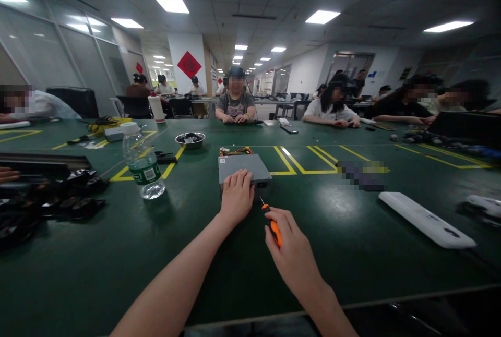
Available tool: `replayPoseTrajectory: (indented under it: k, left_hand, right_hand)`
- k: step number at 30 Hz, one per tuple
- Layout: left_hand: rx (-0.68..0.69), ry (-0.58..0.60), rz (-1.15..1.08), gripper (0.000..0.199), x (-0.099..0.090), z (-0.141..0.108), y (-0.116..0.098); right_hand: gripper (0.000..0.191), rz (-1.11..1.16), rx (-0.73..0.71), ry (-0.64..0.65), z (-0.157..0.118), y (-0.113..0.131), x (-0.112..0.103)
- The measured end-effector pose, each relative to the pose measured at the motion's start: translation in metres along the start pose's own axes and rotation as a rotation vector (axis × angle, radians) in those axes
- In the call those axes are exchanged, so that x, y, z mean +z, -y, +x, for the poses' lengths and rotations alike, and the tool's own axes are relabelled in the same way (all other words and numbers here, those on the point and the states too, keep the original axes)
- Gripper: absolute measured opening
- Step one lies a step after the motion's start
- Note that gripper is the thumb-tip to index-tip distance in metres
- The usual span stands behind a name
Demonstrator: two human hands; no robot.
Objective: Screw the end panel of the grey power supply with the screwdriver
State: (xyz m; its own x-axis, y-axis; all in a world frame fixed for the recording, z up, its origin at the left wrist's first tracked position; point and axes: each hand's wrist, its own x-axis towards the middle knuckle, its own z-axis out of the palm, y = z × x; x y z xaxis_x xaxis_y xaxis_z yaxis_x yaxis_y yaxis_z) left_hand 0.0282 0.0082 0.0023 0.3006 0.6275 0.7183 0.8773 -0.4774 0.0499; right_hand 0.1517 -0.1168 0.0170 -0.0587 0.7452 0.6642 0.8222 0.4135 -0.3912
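Both hands are apart on separate items. With my left hand (237, 196) I press flat fingers over the near edge of the box (242, 162); the palm side is hidden. With my right hand (289, 240) I grip the screwdriver (276, 233), closed around its handle, tip directed at the near face, just below the socket (260, 185). I cannot tell whether the tip makes contact.

The box lies on the counter (344, 269), directly ahead of me. My left hand covers part of its top and near face. Bundled wires (237, 152) lie at its far side.

Surrounding items, left: an upright bottle (144, 170) stands nearest the box, with the bowl (190, 142) of small parts beyond and between them. Black parts (74, 204) are heaped at far left; a cup (157, 110) stands farther back.

Surrounding items, right: yellow tape (284, 165) marks the surface; a pixelated object (360, 175) lies behind a white device (425, 218). A person (235, 105) sits opposite, forearms on the counter.
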Motion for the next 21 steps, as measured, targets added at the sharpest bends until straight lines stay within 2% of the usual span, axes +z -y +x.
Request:
replayPoseTrajectory:
  k: [7, 13, 17, 21]
  left_hand:
    - [-0.007, 0.023, -0.011, 0.035, -0.001, 0.0, 0.0]
    - [-0.007, 0.038, -0.018, 0.035, -0.001, 0.0, 0.0]
    - [-0.009, 0.037, -0.015, 0.034, -0.001, 0.0, 0.0]
    - [-0.013, 0.043, -0.015, 0.035, -0.001, 0.0, 0.0]
  right_hand:
    - [0.02, -0.003, 0.091, -0.032, -0.001, -0.006, 0.002]
    - [0.02, 0.049, 0.049, -0.037, -0.003, -0.008, -0.003]
    - [0.018, 0.011, 0.095, -0.107, -0.008, -0.018, -0.01]
    - [0.019, -0.014, 0.141, -0.112, -0.011, -0.027, -0.01]
